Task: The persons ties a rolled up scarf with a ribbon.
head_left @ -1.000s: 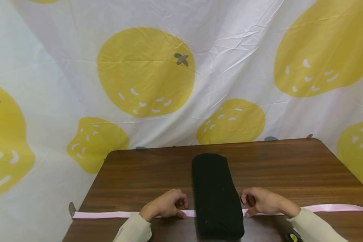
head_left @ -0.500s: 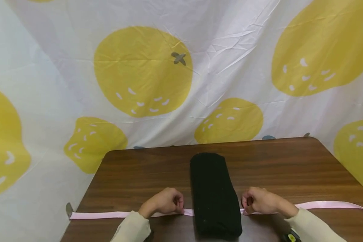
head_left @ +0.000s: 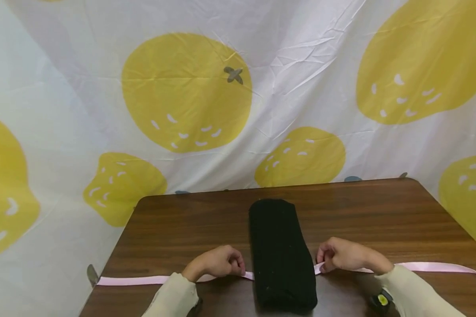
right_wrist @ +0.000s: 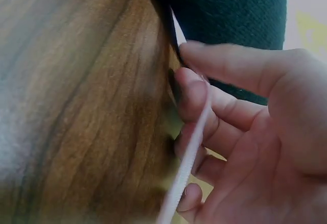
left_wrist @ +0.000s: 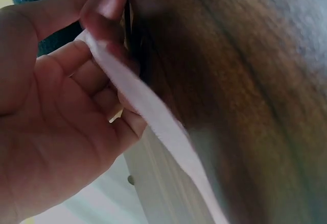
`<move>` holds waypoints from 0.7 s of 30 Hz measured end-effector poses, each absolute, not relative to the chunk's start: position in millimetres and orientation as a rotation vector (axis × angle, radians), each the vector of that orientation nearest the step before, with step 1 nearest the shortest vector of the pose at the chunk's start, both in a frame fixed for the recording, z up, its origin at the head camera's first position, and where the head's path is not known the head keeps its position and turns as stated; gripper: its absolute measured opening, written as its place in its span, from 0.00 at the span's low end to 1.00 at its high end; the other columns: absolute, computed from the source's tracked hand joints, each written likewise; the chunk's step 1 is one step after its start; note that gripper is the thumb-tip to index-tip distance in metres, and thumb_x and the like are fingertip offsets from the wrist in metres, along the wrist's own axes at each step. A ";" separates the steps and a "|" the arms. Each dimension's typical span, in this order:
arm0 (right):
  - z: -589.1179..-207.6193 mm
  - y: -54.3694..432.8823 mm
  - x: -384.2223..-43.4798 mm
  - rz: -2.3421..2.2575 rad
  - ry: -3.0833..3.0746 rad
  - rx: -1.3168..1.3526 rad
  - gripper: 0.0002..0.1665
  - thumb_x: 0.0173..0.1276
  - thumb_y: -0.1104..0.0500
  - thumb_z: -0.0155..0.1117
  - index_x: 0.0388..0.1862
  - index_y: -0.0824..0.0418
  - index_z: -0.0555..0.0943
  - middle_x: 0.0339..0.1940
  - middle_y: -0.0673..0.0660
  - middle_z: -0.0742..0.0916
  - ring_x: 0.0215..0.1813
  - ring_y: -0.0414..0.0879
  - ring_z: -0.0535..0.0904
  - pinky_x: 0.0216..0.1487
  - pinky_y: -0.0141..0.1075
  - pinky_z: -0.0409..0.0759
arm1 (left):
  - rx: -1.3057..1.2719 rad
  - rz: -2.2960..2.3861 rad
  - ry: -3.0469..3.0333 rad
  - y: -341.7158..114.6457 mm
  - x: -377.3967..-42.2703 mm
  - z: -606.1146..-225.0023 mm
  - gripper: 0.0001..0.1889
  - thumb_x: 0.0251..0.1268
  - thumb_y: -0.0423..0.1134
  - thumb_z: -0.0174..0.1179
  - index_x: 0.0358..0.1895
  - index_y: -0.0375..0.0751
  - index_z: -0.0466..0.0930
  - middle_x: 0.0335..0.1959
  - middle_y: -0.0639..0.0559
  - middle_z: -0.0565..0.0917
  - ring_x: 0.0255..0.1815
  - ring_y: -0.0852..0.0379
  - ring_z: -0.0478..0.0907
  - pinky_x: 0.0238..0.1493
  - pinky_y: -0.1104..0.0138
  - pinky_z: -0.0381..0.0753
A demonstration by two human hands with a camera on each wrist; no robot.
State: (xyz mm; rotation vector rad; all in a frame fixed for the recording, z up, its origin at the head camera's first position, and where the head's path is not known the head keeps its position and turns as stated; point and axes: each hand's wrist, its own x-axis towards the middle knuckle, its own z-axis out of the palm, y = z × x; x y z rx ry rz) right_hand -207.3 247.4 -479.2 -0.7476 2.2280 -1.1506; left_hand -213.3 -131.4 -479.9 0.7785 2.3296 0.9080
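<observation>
A dark rolled-up cloth bundle (head_left: 281,255) lies lengthwise on the table. Under it runs a pale pink ribbon (head_left: 132,280), coming out on both sides. My left hand (head_left: 218,262) pinches the ribbon just left of the bundle; in the left wrist view the ribbon (left_wrist: 153,114) passes between thumb and fingers and trails off. On the other side my right hand (head_left: 345,254) pinches the ribbon close to the bundle and lifts it slightly. The right wrist view shows the ribbon (right_wrist: 191,152) hanging across the curled fingers (right_wrist: 225,101). The part beneath the bundle is hidden.
The brown wood-grain table (head_left: 198,220) has rounded far corners. A white curtain (head_left: 301,88) with yellow fruit prints hangs behind and beside it. The ribbon reaches the table's left edge and runs off to the right. A black wrist device (head_left: 382,299) shows below the right sleeve.
Both hands have closed thumb and fingers on the ribbon. The right hand has risen a little, raising the ribbon beside the bundle; the left has moved slightly toward the bundle since half a second ago.
</observation>
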 end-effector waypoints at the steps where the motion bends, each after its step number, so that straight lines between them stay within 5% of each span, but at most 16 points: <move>1: -478.7 247.8 -208.1 -1.148 2.225 -0.743 0.05 0.61 0.64 0.69 0.32 0.64 0.82 0.21 0.46 0.79 0.22 0.35 0.70 0.24 0.27 0.64 | 0.780 0.901 2.333 -131.2 -213.4 -479.4 0.05 0.60 0.29 0.64 0.29 0.42 0.83 0.20 0.60 0.74 0.21 0.67 0.67 0.25 0.74 0.65; 21: -485.2 244.0 -211.9 -1.143 2.311 -0.715 0.04 0.65 0.68 0.62 0.30 0.63 0.79 0.20 0.47 0.77 0.21 0.35 0.71 0.23 0.27 0.66 | 0.783 0.920 2.358 -131.8 -216.1 -480.3 0.05 0.59 0.27 0.63 0.29 0.41 0.82 0.20 0.58 0.80 0.22 0.67 0.71 0.27 0.73 0.68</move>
